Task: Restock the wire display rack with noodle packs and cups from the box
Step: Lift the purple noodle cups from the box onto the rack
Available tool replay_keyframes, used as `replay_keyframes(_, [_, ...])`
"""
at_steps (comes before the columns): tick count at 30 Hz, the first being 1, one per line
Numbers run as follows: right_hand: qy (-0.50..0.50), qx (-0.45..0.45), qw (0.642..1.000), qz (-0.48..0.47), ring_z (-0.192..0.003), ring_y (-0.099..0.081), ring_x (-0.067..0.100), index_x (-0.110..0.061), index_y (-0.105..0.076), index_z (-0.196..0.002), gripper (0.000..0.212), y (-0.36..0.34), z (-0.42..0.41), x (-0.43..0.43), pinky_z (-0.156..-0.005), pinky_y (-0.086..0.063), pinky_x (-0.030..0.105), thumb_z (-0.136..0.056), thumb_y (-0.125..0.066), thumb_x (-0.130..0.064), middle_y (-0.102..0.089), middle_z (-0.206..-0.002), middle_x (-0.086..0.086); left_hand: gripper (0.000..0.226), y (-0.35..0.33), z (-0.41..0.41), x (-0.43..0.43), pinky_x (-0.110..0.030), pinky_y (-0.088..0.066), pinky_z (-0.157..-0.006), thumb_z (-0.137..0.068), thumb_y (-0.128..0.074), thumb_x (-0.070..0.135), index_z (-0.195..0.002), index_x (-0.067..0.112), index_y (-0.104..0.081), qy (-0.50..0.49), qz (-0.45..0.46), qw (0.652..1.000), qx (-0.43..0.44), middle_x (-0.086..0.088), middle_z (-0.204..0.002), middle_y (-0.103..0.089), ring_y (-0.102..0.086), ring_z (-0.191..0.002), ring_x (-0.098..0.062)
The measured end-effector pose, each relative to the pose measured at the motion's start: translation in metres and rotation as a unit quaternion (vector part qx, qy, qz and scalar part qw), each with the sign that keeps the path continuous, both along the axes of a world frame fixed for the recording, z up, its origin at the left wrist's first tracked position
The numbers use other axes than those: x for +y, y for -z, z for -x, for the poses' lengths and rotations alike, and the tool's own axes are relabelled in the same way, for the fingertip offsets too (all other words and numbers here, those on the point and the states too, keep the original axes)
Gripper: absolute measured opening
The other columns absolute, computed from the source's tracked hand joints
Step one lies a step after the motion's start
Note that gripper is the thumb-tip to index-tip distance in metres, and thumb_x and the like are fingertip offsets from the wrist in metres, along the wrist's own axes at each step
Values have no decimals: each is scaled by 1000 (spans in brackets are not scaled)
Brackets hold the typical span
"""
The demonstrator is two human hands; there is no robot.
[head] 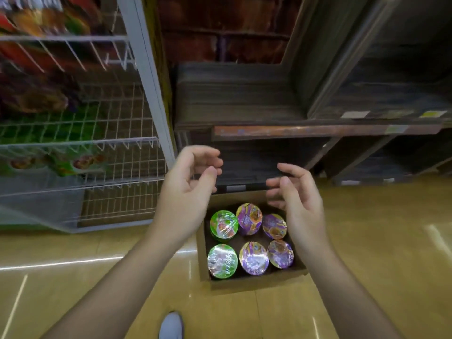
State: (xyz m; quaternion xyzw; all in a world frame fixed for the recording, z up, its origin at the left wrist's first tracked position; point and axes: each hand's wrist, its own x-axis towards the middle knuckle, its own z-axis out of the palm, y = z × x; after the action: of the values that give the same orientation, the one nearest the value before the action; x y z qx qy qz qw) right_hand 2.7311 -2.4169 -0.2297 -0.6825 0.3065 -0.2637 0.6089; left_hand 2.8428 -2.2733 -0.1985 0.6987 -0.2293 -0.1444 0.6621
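Fingers [208, 155]: loosely curled and empty on left hand [186, 192] and right hand [300, 206], both above brown cardboard box [256, 284] on floor. Box holds two green-lidded noodle cups [223, 226] and four purple-lidded noodle cups [249, 218]. White wire display rack [117, 143] with blurred colourful packs [44, 99] stands left.

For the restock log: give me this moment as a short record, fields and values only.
wire rack: at left, holds colourful packs, blurred
box: cardboard, open, on the floor right of the rack
green-lid cups: two, left column in the box
purple-lid cups: four, middle and right columns
left hand: raised above the box, loosely curled, holds nothing
right hand: raised above the box, loosely curled, holds nothing
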Motion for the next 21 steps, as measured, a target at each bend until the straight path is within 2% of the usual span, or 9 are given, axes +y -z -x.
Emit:
replay_keyframes(4, [-12,23,1000,2,-83,-67,7,-29,-59,-112,20,129,-5,-23,-78,-55,26,-101,-48,-17,-70,-91,-6,30,132,7,-29,-23,-54,-72,-95,-50,-1,-102,27,-59,-5,-10,1000,19,3,-100,-66,-65,-94,-8])
replay_keyframes(8, [-14,50,999,2,-77,-65,3,-30,-59,-109,19,253,-8,-40,-72,-53,17,-101,-48,-17,-69,-89,-5,31,266,0,-56,-29,-55,-77,-94,-50,0,-100,29,-58,4,-42,999,34,5,-98,-65,-64,-92,-7])
replay_keyframes(13, [-12,99,995,4,-72,-62,2,-25,-59,-108,17,379,-8,-67,-61,-49,12,-102,-46,-16,-67,-88,-2,29,397,-23,-80,-31,-52,-82,-94,-49,2,-97,30,-56,19,-94,995,40,6,-98,-62,-62,-98,-12])
replay_keyframes(17, [-29,150,988,36,-70,-60,-1,-25,-59,-109,17,458,-14,-89,-69,-51,21,-102,-45,-17,-66,-91,-3,21,470,-30,-103,-23,-49,-81,-95,-50,6,-105,24,-56,56,-156,986,22,3,-103,-60,-58,-97,-10])
replay_keyframes(19, [-42,181,981,50,-76,-62,5,-24,-58,-113,17,484,-19,-102,-75,-51,29,-103,-45,-20,-65,-94,-2,19,492,-33,-114,-17,-45,-76,-96,-51,7,-104,23,-57,88,-178,980,-8,4,-102,-61,-57,-94,-8])
replay_keyframes(21, [-61,218,971,78,-84,-64,16,-24,-57,-114,16,504,-24,-116,-76,-52,36,-102,-46,-25,-66,-98,2,18,509,-34,-126,-21,-47,-78,-95,-51,7,-103,21,-59,122,-196,972,-42,3,-101,-62,-59,-95,-10])
